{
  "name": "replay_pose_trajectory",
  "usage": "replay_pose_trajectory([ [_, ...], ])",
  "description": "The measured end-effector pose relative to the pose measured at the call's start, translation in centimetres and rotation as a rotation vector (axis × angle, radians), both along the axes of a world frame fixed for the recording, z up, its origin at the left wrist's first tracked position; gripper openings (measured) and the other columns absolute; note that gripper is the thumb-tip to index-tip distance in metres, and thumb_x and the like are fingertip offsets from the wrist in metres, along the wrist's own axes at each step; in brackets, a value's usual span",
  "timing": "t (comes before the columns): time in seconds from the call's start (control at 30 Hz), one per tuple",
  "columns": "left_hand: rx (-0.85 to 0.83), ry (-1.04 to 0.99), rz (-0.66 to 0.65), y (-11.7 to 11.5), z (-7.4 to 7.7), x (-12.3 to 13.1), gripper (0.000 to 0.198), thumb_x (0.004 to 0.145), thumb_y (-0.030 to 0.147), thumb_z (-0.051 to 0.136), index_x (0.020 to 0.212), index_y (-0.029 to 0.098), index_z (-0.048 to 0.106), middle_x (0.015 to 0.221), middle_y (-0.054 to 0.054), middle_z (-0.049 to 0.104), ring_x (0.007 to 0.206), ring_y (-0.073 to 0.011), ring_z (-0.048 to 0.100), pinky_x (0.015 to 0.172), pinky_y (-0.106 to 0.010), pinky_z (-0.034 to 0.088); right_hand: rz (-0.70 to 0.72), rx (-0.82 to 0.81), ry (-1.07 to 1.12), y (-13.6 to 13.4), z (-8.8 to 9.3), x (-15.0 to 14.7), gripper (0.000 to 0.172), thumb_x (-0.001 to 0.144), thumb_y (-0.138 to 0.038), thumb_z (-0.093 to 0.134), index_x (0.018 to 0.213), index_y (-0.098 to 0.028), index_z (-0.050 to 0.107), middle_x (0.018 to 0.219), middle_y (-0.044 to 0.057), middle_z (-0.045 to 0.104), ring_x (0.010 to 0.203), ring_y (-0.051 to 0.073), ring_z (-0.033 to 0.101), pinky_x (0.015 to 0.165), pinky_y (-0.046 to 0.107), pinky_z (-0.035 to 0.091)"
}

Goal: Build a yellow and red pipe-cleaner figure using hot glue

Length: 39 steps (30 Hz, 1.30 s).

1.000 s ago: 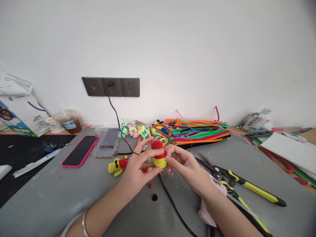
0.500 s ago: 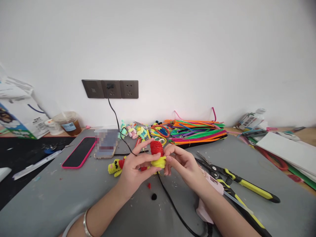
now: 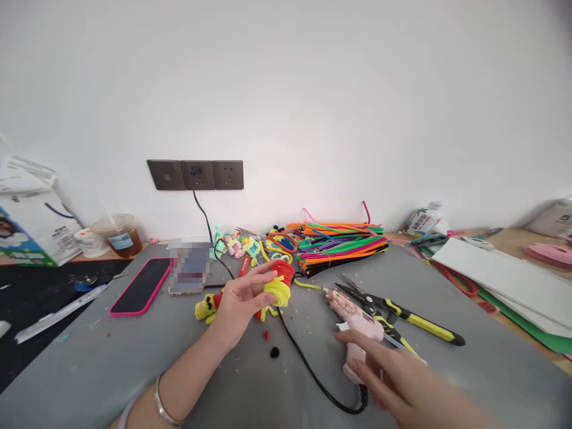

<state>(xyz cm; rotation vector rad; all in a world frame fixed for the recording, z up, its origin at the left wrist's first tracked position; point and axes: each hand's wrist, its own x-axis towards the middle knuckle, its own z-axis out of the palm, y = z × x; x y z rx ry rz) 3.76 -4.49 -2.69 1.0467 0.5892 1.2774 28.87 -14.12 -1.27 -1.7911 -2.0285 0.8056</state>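
Left of the pink glue gun (image 3: 364, 329), the left hand (image 3: 236, 308) is clamping its fingers on a red-and-yellow coil (image 3: 282, 275). At the glue gun's handle, the right hand (image 3: 400, 378) is holding its fingers apart, contact being unclear. Yellow-and-black pliers (image 3: 422, 325) are lying right of the glue gun.

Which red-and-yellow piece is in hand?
The wound roll, red above yellow, pinched by the left hand. The other, a figure with black marks on yellow, lies on the grey surface, partly behind that hand.
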Motion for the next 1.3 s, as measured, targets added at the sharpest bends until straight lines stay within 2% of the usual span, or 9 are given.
replay_pose_trajectory([
  [0.13, -0.024, -0.03, -0.046, -0.1, 0.4, 0.1, 0.031, 0.059, 0.03, 0.095, 0.088, 0.026, 0.085, 0.127, -0.013, 0.073, 0.104, -0.024, 0.072, 0.073, -0.024, 0.06, -0.095, -0.127, 0.048, -1.3, -2.8, 0.3, 0.044, 0.098, -0.051, 0.035, 0.116, -0.023, 0.064, 0.05, -0.004, 0.052, 0.037, 0.018, 0.05, 0.048, 0.028, 0.045],
  [0.33, -0.069, -0.016, -0.041, -0.1, 0.4, 0.1, 0.035, 0.056, 0.03, 0.096, 0.089, 0.024, 0.085, 0.129, -0.014, 0.072, 0.096, -0.0241, 0.075, 0.071, -0.025, 0.061, -0.218, 0.101, 0.3, -2.5, -4.1, -1.5, 0.033, 0.1, -0.05, 0.04, 0.09, -0.026, 0.059, 0.061, -0.002, 0.054, 0.053, 0.017, 0.06, 0.053, 0.023, 0.048],
  [0.53, -0.106, -0.03, -0.003, 0.3, 0.4, 0.0, 0.035, 0.056, 0.029, 0.096, 0.089, 0.024, 0.085, 0.119, -0.012, 0.076, 0.088, -0.0206, 0.075, 0.067, -0.022, 0.06, -0.227, 0.323, 0.5, -3.2, -6.7, -2.4, 0.029, 0.104, -0.044, 0.039, 0.105, -0.025, 0.061, 0.081, 0.005, 0.067, 0.068, 0.018, 0.067, 0.066, 0.026, 0.055],
  [0.63, -0.107, -0.04, 0.004, 0.3, 0.5, -0.2, 0.034, 0.056, 0.029, 0.096, 0.088, 0.024, 0.085, 0.12, -0.011, 0.076, 0.082, -0.0168, 0.074, 0.068, -0.021, 0.06, -0.356, 0.413, 0.72, -3.3, -7.4, -3.0, 0.019, 0.101, -0.046, 0.051, 0.109, -0.029, 0.055, 0.087, 0.004, 0.071, 0.081, 0.02, 0.069, 0.078, 0.03, 0.055],
  [0.8, -0.13, -0.026, 0.022, 0.4, 0.4, -0.4, 0.036, 0.054, 0.029, 0.097, 0.088, 0.023, 0.085, 0.124, -0.013, 0.074, 0.081, -0.018, 0.074, 0.066, -0.023, 0.06, -0.522, 0.29, 1.182, -2.3, -6.0, -3.0, 0.044, 0.087, -0.049, 0.072, 0.12, -0.031, 0.048, 0.089, 0.001, 0.067, 0.071, 0.016, 0.058, 0.071, 0.03, 0.048],
  [0.87, -0.13, -0.018, 0.017, 0.5, 0.4, -0.4, 0.038, 0.054, 0.03, 0.097, 0.089, 0.024, 0.085, 0.124, -0.013, 0.074, 0.079, -0.0178, 0.074, 0.064, -0.022, 0.06, -0.41, 0.189, 1.274, -1.3, -5.1, -2.3, 0.032, 0.086, -0.051, 0.071, 0.097, -0.025, 0.056, 0.074, -0.001, 0.055, 0.061, 0.013, 0.046, 0.058, 0.026, 0.039],
  [1.0, -0.102, 0.004, 0.019, 0.5, 0.6, -0.4, 0.036, 0.055, 0.03, 0.096, 0.088, 0.025, 0.085, 0.128, -0.013, 0.072, 0.105, -0.0266, 0.072, 0.07, -0.023, 0.06, -0.164, -0.054, 1.488, 0.8, -2.8, -1.2, 0.052, 0.082, -0.074, 0.058, 0.089, -0.023, 0.062, 0.062, -0.003, 0.042, 0.053, 0.013, 0.031, 0.054, 0.029, 0.034],
  [1.2, -0.055, 0.031, -0.043, 0.3, 0.3, -0.5, 0.035, 0.057, 0.027, 0.095, 0.09, 0.024, 0.084, 0.136, -0.014, 0.068, 0.119, -0.0339, 0.067, 0.077, -0.03, 0.061, -0.081, -0.355, 1.45, 1.5, 0.3, -1.5, 0.039, 0.082, -0.063, 0.069, 0.092, -0.026, 0.063, 0.061, -0.009, 0.041, 0.039, 0.004, 0.019, 0.045, 0.024, 0.025],
  [1.3, -0.026, 0.031, -0.061, 0.3, 0.1, -0.6, 0.034, 0.06, 0.027, 0.094, 0.092, 0.024, 0.084, 0.137, -0.014, 0.067, 0.119, -0.035, 0.067, 0.078, -0.032, 0.062, -0.058, -0.366, 1.404, 1.3, 0.5, -1.9, 0.035, 0.086, -0.06, 0.067, 0.093, -0.026, 0.06, 0.053, -0.012, 0.04, 0.034, 0.002, 0.012, 0.041, 0.022, 0.017],
])
